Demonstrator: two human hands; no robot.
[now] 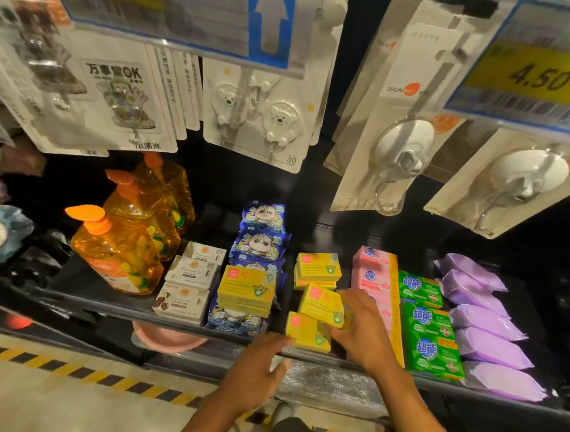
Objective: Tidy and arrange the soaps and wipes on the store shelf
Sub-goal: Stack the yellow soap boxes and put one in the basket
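Yellow soap stack lies atop panda wipes, left. The left hand, fingers straight, steadies the near soap box at the shelf edge. The right hand apparently grips the tilted soap box, squaring that column.

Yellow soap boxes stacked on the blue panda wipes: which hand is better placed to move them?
Left. The left hand is open and nearer that stack of yellow soap boxes; the right hand grips another yellow soap box.
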